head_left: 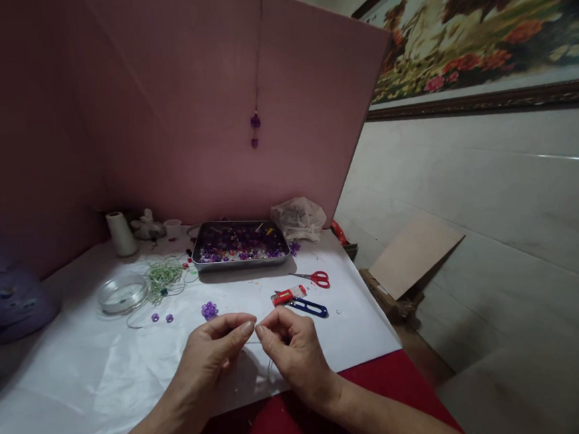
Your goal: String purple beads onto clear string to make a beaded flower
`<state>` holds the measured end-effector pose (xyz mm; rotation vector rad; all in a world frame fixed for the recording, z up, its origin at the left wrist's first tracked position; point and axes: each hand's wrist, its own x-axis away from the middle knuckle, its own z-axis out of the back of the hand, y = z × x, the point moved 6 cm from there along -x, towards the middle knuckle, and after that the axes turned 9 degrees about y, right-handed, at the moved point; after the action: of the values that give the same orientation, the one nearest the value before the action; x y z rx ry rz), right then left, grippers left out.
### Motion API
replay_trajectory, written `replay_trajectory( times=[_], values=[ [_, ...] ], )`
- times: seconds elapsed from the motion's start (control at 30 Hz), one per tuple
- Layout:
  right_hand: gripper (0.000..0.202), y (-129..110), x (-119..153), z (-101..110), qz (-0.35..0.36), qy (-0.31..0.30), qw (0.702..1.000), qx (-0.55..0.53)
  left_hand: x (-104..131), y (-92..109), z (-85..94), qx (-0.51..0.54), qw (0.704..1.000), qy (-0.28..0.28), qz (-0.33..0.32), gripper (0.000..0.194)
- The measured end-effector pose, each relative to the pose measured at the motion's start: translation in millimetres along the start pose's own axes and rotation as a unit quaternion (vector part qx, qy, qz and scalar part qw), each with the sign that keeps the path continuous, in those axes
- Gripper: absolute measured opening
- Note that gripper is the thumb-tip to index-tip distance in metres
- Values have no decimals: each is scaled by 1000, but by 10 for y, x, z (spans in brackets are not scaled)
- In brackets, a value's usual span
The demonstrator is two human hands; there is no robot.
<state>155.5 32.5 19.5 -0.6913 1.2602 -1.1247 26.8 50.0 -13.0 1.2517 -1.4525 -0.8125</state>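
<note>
We look down on a white sheet (62, 388) spread over a red cloth (384, 397), whose edge shows along the near side. Closest to us, the left hand (218, 349) and the right hand (299, 353) meet almost tip to tip above the sheet, each with thumb and forefinger closed in a pinch on a thin thread (270, 369), which we see as a fine line between the hands and a small curve below the right one. Just beyond the left hand we find a purple bead flower (209, 310), with two loose purple beads (162, 318) to its left. Beyond the right hand lie a blue cutter (313, 307), a red lighter (286, 296) touching it, and red-handled scissors (320, 279). Off to the left we see a clear round spool (123, 294) beside a tangle of green string (164, 275). Farther back, a metal tray (243, 263) holds many small beads (241, 244), mostly purple, between a white thread cone (121, 235) and a clear plastic bag (299, 217). Behind everything on the sheet, we face a pink board (185, 105) with a purple bead charm (254, 121) hanging against it, and a framed picture (476, 35) on the wall to the right.
</note>
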Motion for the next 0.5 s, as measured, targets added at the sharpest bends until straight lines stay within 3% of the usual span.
replay_trajectory(
  times=[0.2,0.37,0.43,0.5],
  values=[
    [22,-14,-10,-3,13,-12,999,41,28,27,-3,-21,1000,0,-6,29],
    [23,-280,-42,159,142,60,980,122,30,69,17,-35,999,18,-21,29],
    [22,-279,-47,164,119,47,989,75,51,123,9,-50,997,23,-46,27],
    [26,-162,-36,73,24,-23,999,-14,81,193,-7,-71,994,22,-79,24]
  ],
)
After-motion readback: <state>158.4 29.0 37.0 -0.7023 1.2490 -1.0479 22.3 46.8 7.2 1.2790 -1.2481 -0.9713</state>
